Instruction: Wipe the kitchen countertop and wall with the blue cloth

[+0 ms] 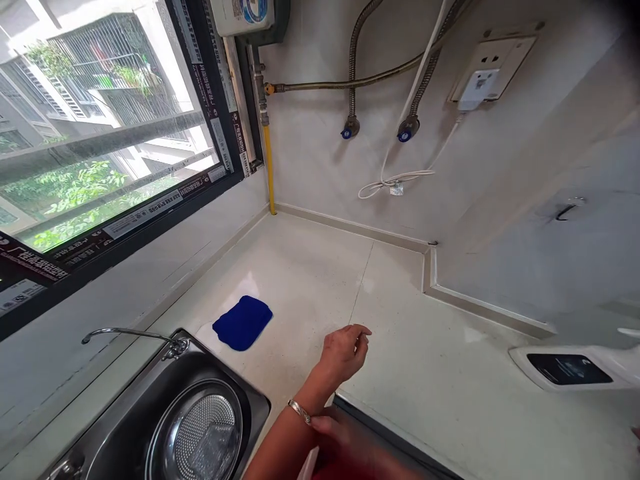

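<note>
My left hand (346,351) reaches out over the pale countertop (400,347), its fingers loosely bent and holding nothing. A silver bracelet (300,411) circles that wrist. My right hand (333,433) lies across the left forearm, a fingertip at the edge of the bracelet. Its other fingers are hidden or blurred, so I cannot tell whether it grips the bracelet. Left of my left hand, a dark blue cloth (243,323) lies flat on the counter, close to the sink's corner.
At the lower left is a metal sink (260,402) with a thin faucet (130,331); a round perforated strainer (200,417) sits inside. A white device with a dark screen (570,369) rests at right. Hoses, a yellow pipe (269,167) and a plugged-in adapter (479,89) line the wall.
</note>
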